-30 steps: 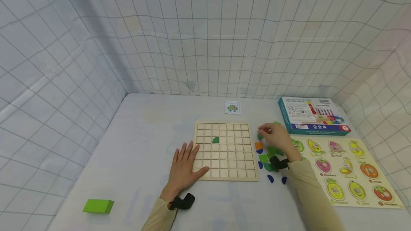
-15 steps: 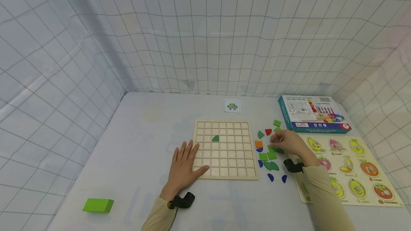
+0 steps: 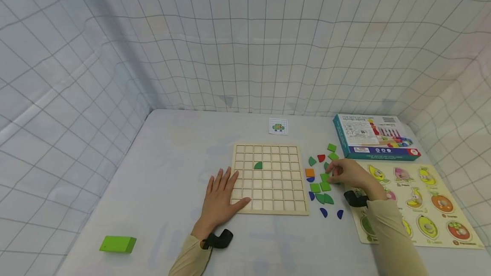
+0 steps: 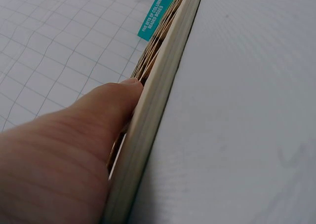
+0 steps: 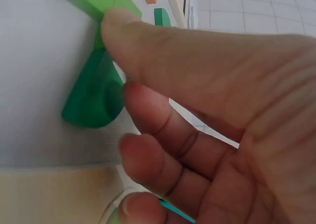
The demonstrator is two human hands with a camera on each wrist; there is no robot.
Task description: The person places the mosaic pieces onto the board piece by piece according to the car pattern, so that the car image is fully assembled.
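Note:
My left hand (image 3: 219, 202) lies with spread fingers on the left edge of a wooden grid board (image 3: 277, 185). In the left wrist view its thumb (image 4: 111, 98) rests along the board's rim. A green quarter-circle piece (image 3: 258, 165) sits in one cell. My right hand (image 3: 352, 174) is low over loose pieces right of the board, fingers loosely bent. In the right wrist view its thumb tip touches or nearly touches a light green square (image 5: 94, 2). The index fingertip is beside a dark green quarter-circle piece (image 5: 89, 95) on the table; a gap shows between thumb and finger.
Around the right hand lie several green pieces, an orange square (image 3: 310, 173), a red piece (image 3: 321, 157) and blue half-circles (image 3: 324, 212). A pattern card (image 3: 278, 126) lies behind the board. At right are a box (image 3: 377, 137) and fruit puzzle (image 3: 441, 220); at left, a green block (image 3: 117, 244).
My right hand has moved right and toward me, from the dark green and red pieces by the board's upper right to the green pieces lower down. The left hand has stayed still.

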